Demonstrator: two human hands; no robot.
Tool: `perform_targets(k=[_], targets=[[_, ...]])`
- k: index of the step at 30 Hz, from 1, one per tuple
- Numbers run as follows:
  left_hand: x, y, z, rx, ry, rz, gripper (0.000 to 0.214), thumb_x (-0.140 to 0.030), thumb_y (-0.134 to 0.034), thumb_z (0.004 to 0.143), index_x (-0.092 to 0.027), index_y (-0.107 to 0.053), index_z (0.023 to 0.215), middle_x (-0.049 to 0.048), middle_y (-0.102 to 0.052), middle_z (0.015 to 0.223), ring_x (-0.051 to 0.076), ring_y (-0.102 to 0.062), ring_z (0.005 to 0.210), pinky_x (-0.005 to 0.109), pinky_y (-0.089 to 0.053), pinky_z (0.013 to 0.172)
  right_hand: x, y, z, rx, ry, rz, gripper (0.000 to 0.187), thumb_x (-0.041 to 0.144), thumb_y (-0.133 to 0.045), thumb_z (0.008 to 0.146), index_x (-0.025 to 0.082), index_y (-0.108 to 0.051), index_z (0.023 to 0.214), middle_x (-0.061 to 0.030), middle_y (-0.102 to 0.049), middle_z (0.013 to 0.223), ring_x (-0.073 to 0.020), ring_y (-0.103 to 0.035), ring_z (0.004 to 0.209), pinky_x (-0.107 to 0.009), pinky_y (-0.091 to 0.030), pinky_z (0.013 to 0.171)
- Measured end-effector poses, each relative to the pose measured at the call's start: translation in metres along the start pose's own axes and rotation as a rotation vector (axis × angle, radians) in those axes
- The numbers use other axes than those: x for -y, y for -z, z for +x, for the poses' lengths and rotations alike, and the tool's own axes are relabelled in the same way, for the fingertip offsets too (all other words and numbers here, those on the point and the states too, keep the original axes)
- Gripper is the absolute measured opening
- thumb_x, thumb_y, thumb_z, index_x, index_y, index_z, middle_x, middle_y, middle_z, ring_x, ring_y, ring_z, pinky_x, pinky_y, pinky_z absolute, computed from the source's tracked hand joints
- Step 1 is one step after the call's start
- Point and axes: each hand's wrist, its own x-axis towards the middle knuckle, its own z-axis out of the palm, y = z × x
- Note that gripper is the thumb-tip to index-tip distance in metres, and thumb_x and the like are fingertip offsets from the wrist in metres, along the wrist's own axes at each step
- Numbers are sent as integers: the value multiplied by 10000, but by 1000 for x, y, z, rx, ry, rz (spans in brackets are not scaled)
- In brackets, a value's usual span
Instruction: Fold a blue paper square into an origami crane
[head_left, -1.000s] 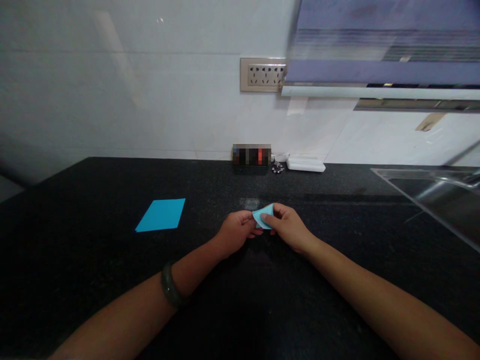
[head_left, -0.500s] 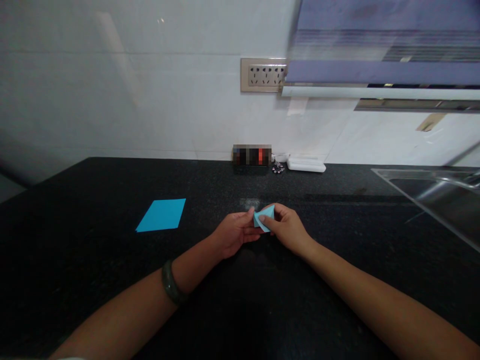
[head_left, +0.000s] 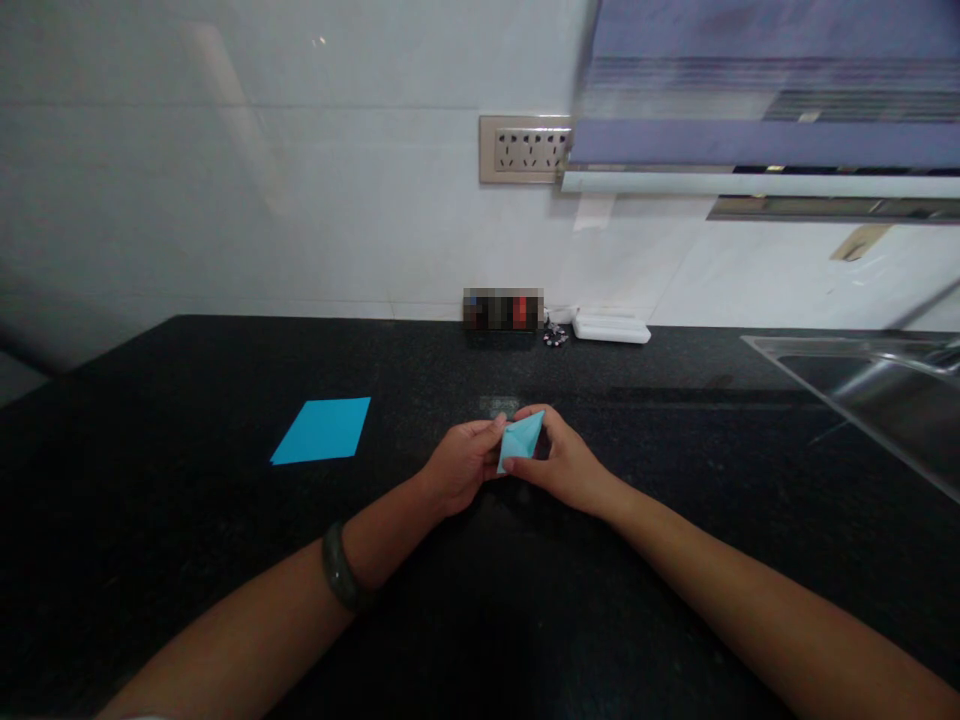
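Observation:
A small folded piece of light blue paper (head_left: 523,438) is held between my two hands, just above the dark countertop. My left hand (head_left: 463,462) pinches its left edge, thumb on top and the other fingers partly hidden behind it. My right hand (head_left: 566,460) grips it from the right, with the thumb pressed on the lower left part of the paper and the index finger behind the upper right point. A flat blue sheet of paper (head_left: 322,431) lies on the counter to the left of my hands.
The black countertop (head_left: 187,560) meets a white tiled wall. By the wall stand a blurred dark box (head_left: 503,310), a small beaded item (head_left: 555,335) and a white object (head_left: 611,327). A steel sink (head_left: 877,370) is at the right. A purple blind (head_left: 765,90) hangs above.
My right thumb has moved left and down across the folded paper. A flap that stood curled now lies flatter, and the paper has shifted slightly left and turned.

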Motion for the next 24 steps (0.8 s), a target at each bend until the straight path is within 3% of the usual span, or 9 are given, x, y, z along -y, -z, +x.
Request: perform_targets(k=[5, 9, 15, 24], targets=[[-1, -3, -1, -33, -10, 14, 326, -417, -527, 726, -112, -579, 825, 44, -581, 722, 98, -545, 614, 249, -454, 622, -5, -1, 1, -21, 9, 17, 399, 212, -599, 636, 196, -425, 994, 29, -459, 696, -101, -437, 585, -219, -372, 516], [-1, -4, -2, -14, -40, 38, 332, -418, -520, 731, -107, -586, 824, 53, -592, 740, 120, -563, 666, 301, -455, 709, -10, -1, 3, -65, 10, 64, 210, 253, -485, 745, 189, -471, 945, 9, -496, 713, -102, -460, 578, -228, -389, 517], [-1, -6, -5, 36, -97, 129, 348, -416, -508, 738, -103, -605, 857, 68, -613, 732, 138, -576, 673, 318, -455, 708, -12, -2, 5, -96, 19, 140, 159, 260, -445, 770, 176, -506, 891, -9, -528, 735, -103, -492, 585, -226, -410, 512], [0, -8, -6, -113, -163, 315, 331, -395, -529, 721, -131, -598, 908, 37, -598, 710, 113, -550, 609, 256, -451, 578, -17, -5, 7, -160, -4, 260, 130, 301, -462, 760, 175, -493, 767, 18, -477, 617, -89, -447, 505, -202, -372, 434]])
